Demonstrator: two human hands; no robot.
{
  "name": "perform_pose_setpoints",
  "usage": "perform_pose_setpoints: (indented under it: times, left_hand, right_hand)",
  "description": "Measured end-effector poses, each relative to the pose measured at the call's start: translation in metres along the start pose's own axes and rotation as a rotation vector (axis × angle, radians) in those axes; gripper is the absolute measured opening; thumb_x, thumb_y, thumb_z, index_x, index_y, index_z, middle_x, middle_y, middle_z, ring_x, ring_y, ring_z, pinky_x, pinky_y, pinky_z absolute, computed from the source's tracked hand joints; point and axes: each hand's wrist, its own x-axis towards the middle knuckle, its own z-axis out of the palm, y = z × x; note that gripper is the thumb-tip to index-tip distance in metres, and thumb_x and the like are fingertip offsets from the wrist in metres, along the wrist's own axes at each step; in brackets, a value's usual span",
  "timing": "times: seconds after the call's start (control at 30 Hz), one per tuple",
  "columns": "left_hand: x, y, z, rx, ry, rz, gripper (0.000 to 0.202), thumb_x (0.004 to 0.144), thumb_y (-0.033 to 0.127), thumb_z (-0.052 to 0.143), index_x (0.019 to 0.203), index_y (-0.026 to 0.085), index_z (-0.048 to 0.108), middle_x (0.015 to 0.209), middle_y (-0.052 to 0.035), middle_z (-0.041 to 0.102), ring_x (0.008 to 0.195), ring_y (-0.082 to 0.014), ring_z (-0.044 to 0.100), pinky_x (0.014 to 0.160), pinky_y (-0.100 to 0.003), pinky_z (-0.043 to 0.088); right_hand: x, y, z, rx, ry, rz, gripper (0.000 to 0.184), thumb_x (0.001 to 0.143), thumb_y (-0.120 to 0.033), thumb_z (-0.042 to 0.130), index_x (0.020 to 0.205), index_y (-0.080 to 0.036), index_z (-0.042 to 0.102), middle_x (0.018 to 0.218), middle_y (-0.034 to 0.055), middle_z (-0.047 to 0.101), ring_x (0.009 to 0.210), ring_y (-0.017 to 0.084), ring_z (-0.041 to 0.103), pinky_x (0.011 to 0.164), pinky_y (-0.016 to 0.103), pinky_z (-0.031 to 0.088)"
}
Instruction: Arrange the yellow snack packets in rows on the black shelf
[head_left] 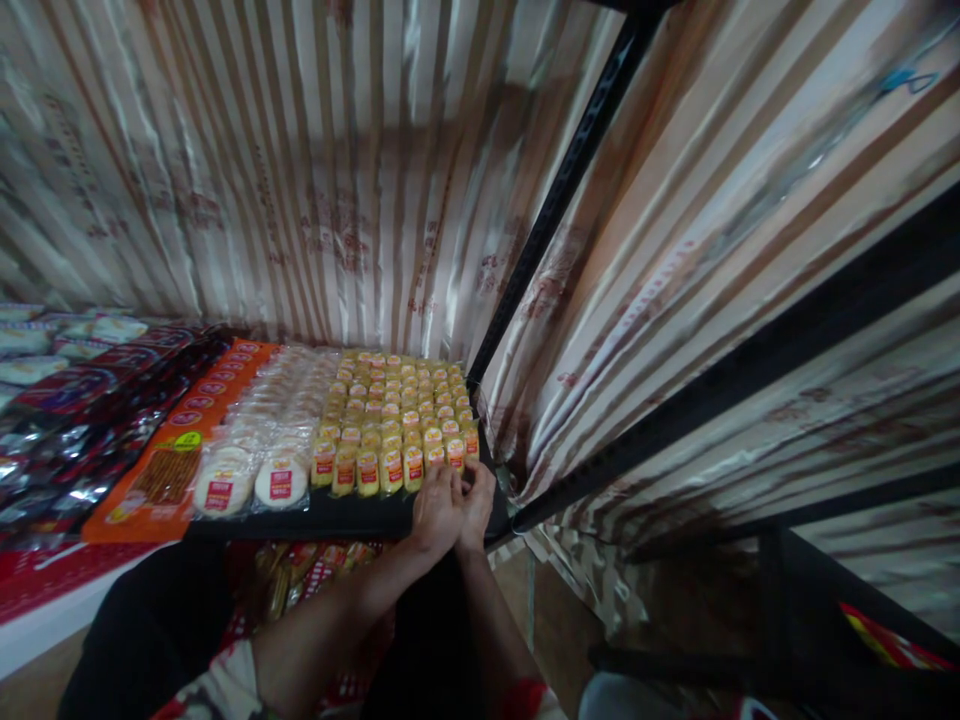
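Small wrapped yellow cakes (391,465) stand in tight rows on a black shelf (352,512), with red and white labels on the front ones. At the front right corner of these rows, my left hand (437,512) and my right hand (475,508) are side by side, touching each other. Both have curled fingers closed at the lower end of a wrapped cake (455,453) in the front row. The fingertips partly cover its base. To the left lie round white wrapped crackers (281,482) in two rows.
An orange snack bag (169,470) and dark shiny packets (97,440) fill the shelf's left side. Below the shelf, a basket holds gold-wrapped packets (279,590). Black metal posts (559,200) and striped plastic sheeting (360,180) bound the back and right.
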Motion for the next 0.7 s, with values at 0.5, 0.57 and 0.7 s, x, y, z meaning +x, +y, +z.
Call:
perform_pose_setpoints:
  times: [0.5,0.57,0.7]
  left_hand:
    - [-0.017,-0.027,0.007,-0.079,0.085,0.177,0.024,0.083,0.013,0.037,0.088,0.018,0.060,0.094,-0.0065,0.060,0.091,-0.0167,0.054,0.085,-0.029,0.045]
    - [-0.031,-0.039,0.005,-0.118,0.112,0.227,0.025,0.082,0.011,0.036,0.088,0.019,0.060,0.094,-0.0059,0.059,0.091,-0.0156,0.054,0.085,-0.027,0.045]
    - [-0.055,-0.078,0.001,-0.179,0.127,0.263,0.032,0.073,0.003,0.037,0.093,0.018,0.058,0.095,-0.0057,0.057,0.093,-0.0153,0.053,0.086,-0.027,0.045]
  right_hand:
    - [-0.023,-0.004,-0.001,-0.098,0.024,-0.002,0.027,0.077,-0.034,0.045,0.093,-0.017,0.060,0.106,0.0112,0.047,0.096,0.021,0.050,0.073,0.032,0.046]
    - [-0.035,-0.007,0.000,-0.100,0.035,-0.029,0.028,0.081,-0.035,0.043,0.095,-0.017,0.059,0.106,0.0111,0.048,0.098,0.021,0.049,0.079,0.034,0.045]
    - [-0.047,-0.013,0.005,-0.153,-0.011,-0.048,0.029,0.083,-0.033,0.042,0.097,-0.014,0.059,0.106,0.0143,0.051,0.104,0.023,0.047,0.090,0.039,0.040]
